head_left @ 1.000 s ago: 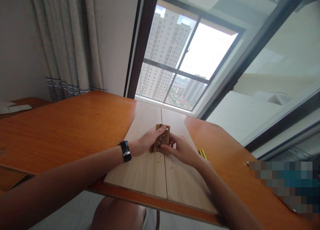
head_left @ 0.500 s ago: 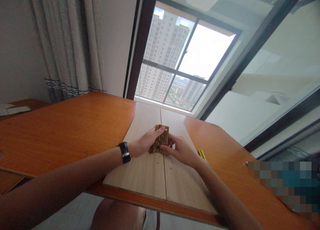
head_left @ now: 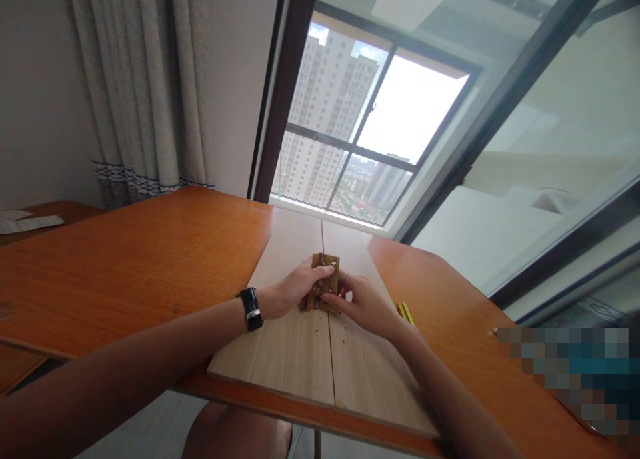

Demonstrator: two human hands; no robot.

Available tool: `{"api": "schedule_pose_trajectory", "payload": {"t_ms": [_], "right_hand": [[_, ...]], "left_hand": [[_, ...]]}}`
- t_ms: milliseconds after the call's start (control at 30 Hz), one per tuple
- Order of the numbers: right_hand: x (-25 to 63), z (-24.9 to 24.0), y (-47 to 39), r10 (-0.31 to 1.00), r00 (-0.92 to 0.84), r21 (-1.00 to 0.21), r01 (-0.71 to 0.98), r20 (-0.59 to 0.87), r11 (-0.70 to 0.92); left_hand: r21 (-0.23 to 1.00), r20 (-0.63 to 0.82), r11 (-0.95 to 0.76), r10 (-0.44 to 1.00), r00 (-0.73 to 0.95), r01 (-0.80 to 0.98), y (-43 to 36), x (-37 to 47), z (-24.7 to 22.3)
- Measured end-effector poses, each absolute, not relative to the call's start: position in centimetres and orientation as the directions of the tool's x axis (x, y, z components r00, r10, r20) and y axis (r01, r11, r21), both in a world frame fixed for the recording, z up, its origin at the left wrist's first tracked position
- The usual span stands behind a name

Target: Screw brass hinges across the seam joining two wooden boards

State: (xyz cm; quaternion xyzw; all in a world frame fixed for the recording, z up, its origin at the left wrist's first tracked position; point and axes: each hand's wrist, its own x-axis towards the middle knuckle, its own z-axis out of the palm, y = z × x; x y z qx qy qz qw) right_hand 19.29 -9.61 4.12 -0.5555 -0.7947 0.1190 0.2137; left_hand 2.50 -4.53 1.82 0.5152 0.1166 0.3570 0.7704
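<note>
A brass-coloured hinge [head_left: 330,282], with holes in its leaves, is held up between both hands over two pale wooden boards [head_left: 280,352]. My left hand [head_left: 295,288] grips it from the left, the thumb lying across its face. On the other side my right hand [head_left: 363,302] pinches the lower right of the hinge, with a ring on one finger. The boards lie side by side with a narrow seam between them. Several small dark holes show in the boards just below the hands. The fingers behind the hinge are hidden.
The boards rest on an orange-brown wooden table [head_left: 150,259]. A yellow and black object [head_left: 406,314] lies beside my right forearm. White cloth-like items [head_left: 30,223] sit at the far left. A grey curtain [head_left: 145,99] and a window [head_left: 370,119] stand behind the table.
The view has shifted slightly, so everything sits a little lower. My left thumb has slid a bit across the hinge; both hands still hold it.
</note>
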Motion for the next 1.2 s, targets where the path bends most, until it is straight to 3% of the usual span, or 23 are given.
{"api": "schedule_pose_trajectory", "payload": {"t_ms": [767,1200], "right_hand": [[19.3,4.0,-9.4,0.926,-0.310,-0.481,0.791,0.215,0.377],[20.3,3.1,-8.8,0.922,-0.350,-0.840,0.441,0.165,0.317]], "left_hand": [[0.871,0.157,0.245,0.684,0.713,-0.426,-4.3,2.6,1.6],[0.898,0.205,0.152,0.686,0.698,-0.413,-4.4,2.0,1.6]]}}
